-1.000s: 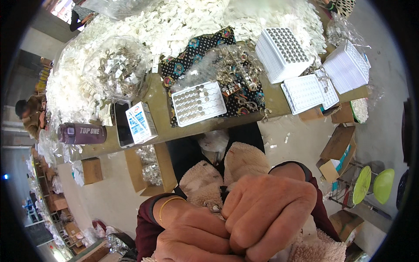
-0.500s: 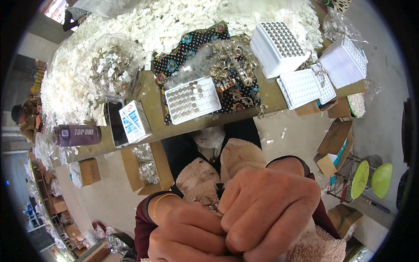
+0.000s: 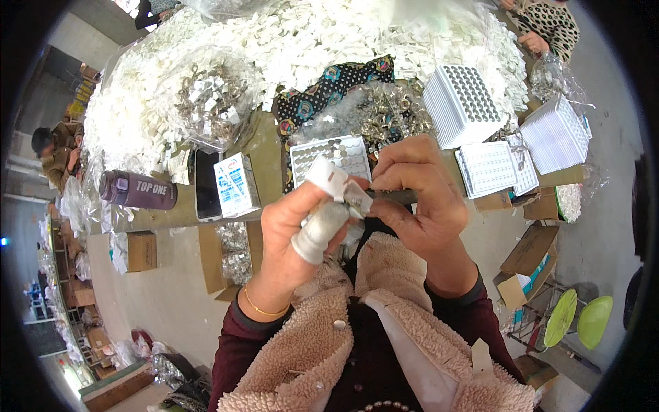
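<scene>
In front of my chest, my left hand (image 3: 285, 230) pinches a folded white plastic tag (image 3: 329, 180) with a small slot in it. A pale finger cover (image 3: 321, 232) sheathes one of that hand's fingers. A small shiny piece shows at the tag's lower end, too blurred to name. My right hand (image 3: 425, 199) meets it from the other side, thumb and forefinger closed at the tag's edge; what they grip is hidden. Just beyond, partly covered by my hands, lies a white tray (image 3: 353, 161) bearing round silver discs.
White tags (image 3: 288, 51) heap across the far table. A clear bag (image 3: 216, 103) of tagged metal pieces, a purple bottle (image 3: 141, 190), a phone (image 3: 208, 182) and a blue-white carton (image 3: 237, 185) stand left. Stacked trays (image 3: 461, 106) stand right. Another person's hand (image 3: 534, 42) shows far right.
Both hands have risen from low near my lap to chest height by the table edge. The white tag has come into sight between them. The view has shifted, and another person shows at far right.
</scene>
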{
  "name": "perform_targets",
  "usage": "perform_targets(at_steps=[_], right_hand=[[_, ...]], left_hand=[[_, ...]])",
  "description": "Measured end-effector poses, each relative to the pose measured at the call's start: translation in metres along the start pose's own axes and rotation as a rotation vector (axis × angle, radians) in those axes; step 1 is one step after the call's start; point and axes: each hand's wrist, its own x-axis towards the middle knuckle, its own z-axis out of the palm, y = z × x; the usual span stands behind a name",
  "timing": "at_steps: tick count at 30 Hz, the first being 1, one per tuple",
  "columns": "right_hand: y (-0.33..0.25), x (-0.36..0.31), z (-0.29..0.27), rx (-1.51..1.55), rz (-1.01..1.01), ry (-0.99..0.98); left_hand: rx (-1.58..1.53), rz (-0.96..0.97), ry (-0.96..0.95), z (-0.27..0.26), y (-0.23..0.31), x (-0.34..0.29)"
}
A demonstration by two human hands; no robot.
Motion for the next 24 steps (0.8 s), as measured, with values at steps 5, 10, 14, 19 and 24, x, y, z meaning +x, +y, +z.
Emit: perform_targets(at_steps=[5, 10, 14, 19, 24], right_hand=[[0.013, -0.004, 0.009, -0.096, -0.073, -0.039], [0.024, -0.013, 0.017, -0.206, -0.111, -0.109], [0.037, -0.034, 0.031, -0.208, -0.048, -0.147], [0.053, -0.06, 0.051, -0.197, -0.006, -0.248], [0.061, -0.065, 0.068, -0.285, -0.066, -0.346]], left_hand=[[0.118, 0.043, -0.017, -0.013, -0.012, 0.004], [0.256, 0.08, -0.019, -0.029, -0.031, 0.005], [0.131, -0.074, 0.003, -0.043, -0.051, -0.007], [0.092, -0.24, 0.16, -0.046, -0.072, -0.023], [0.093, -0.259, 0.289, -0.045, -0.083, -0.024]])
